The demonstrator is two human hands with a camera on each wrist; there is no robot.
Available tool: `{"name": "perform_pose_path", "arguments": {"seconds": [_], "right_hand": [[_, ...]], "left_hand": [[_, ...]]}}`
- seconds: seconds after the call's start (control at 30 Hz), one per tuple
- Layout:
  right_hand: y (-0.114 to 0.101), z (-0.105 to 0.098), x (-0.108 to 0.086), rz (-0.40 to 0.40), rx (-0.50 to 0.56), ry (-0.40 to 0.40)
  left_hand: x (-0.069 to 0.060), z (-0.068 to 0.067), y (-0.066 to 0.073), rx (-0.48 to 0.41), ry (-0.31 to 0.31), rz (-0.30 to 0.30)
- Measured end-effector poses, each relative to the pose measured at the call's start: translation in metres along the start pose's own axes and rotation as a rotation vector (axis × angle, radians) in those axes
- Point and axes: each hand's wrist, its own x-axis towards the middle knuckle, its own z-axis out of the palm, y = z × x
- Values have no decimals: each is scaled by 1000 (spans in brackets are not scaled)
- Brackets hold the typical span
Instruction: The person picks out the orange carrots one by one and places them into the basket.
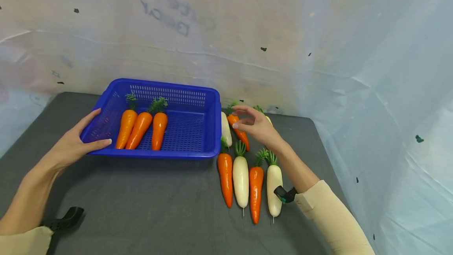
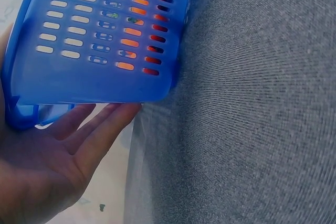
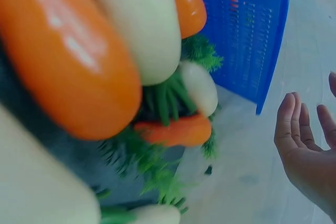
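A blue plastic basket (image 1: 187,154) stands on the dark table, and three carrots (image 1: 159,131) lie side by side in its left half. My left hand (image 1: 72,145) grips its near left corner, thumb over the front rim and fingers along the left side. In the left wrist view, the fingers (image 2: 100,135) lie against the basket's perforated wall (image 2: 89,82). To the right of the basket, my right hand (image 1: 258,127) hovers above a carrot (image 1: 242,135), holding nothing. Its fingers are loosely bent, with thumb and forefinger apart.
Right of the basket, white radishes (image 1: 240,182) and carrots (image 1: 256,194) lie in a front row, leaves pointing away from me. Behind them are another white radish (image 1: 225,129) and one partly hidden by my right hand. A pale plastic sheet (image 1: 247,30) hangs behind the table (image 1: 148,207).
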Motion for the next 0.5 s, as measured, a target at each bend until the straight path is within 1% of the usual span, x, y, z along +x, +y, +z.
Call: {"name": "perform_pose_path", "arguments": {"seconds": [0.17, 0.3, 0.5], "right_hand": [[7, -13, -19, -1, 21, 30], [14, -22, -37, 14, 4, 44], [27, -25, -65, 30, 10, 50]], "left_hand": [[1, -1, 2, 2, -3, -6], [2, -2, 2, -1, -6, -10], [1, -2, 2, -5, -9, -19]]}}
